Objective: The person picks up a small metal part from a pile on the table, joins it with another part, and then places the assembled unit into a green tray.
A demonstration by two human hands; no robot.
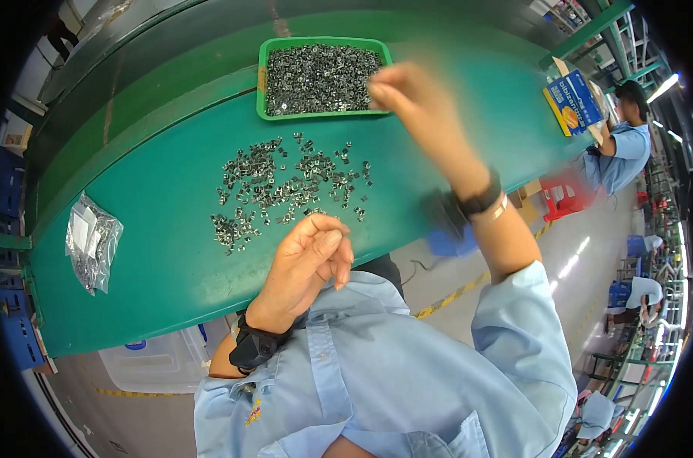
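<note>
While the right hand [407, 91], fingertips pinched together, hovers at the green tray's [264, 76] right edge, the left hand [308, 259], fingers curled, waits just below the loose metal clips [285, 187]; small pinches likely sort cleanest.

Around the scattered heap of small grey metal clips [285, 187] I find bare green table [163, 259] left and toward me. Beyond it the green plastic tray [264, 76] blocks; far left lies a clear plastic bag [92, 242].
</note>
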